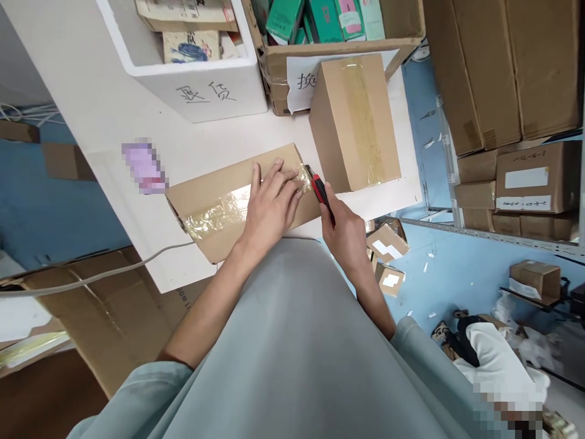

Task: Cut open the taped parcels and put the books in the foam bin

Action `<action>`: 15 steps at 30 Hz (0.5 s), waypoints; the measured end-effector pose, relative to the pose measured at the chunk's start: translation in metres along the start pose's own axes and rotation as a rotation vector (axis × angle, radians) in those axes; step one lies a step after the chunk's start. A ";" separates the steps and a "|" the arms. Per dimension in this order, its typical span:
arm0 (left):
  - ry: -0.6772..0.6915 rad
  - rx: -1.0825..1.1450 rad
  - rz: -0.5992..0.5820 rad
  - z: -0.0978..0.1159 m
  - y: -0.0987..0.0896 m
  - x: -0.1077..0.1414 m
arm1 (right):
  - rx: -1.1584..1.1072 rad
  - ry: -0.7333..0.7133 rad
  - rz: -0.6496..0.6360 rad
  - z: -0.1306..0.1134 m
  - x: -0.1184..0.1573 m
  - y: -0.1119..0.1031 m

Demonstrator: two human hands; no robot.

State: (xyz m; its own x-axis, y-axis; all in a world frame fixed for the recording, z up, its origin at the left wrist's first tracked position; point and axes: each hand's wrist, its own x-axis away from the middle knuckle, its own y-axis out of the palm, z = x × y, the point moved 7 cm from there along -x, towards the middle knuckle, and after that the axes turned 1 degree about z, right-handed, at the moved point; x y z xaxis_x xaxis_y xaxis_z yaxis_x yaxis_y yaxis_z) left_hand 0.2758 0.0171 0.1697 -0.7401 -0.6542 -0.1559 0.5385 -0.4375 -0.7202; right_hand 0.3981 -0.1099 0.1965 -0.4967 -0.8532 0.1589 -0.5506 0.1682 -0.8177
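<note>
A taped cardboard box (214, 207) lies on the white table (283, 131) right in front of me. Clear shiny tape runs along its top. My left hand (272, 198) rests on that box with fingers spread out over the tape. In my right hand (342, 225) is a red and black box cutter (319, 188), its tip at the right end of the box by the tape's edge. A second, taller cardboard box (361, 122) with brown tape stands just beyond the cutter.
A white foam bin (223, 91) and an open carton (278, 100) of green boxes stand at the back. A blurred purple item (144, 164) lies left. Stacked cartons (525, 177) fill the right. A co-worker in white (498, 360) is low at right. A cable (132, 266) crosses left.
</note>
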 end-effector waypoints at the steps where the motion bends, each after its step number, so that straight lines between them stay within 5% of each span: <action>1: -0.004 0.007 0.000 0.000 0.000 0.000 | -0.002 -0.001 0.000 -0.001 0.001 -0.001; 15: -0.015 0.112 0.032 -0.005 0.007 0.002 | 0.194 -0.008 0.046 -0.035 -0.003 0.010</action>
State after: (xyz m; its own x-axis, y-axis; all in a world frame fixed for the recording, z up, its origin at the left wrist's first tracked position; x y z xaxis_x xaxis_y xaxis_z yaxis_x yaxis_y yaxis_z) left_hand 0.2760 0.0159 0.1605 -0.7161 -0.6778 -0.1670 0.6042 -0.4820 -0.6345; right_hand 0.3705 -0.0888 0.2075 -0.5126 -0.8509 0.1151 -0.3878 0.1098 -0.9152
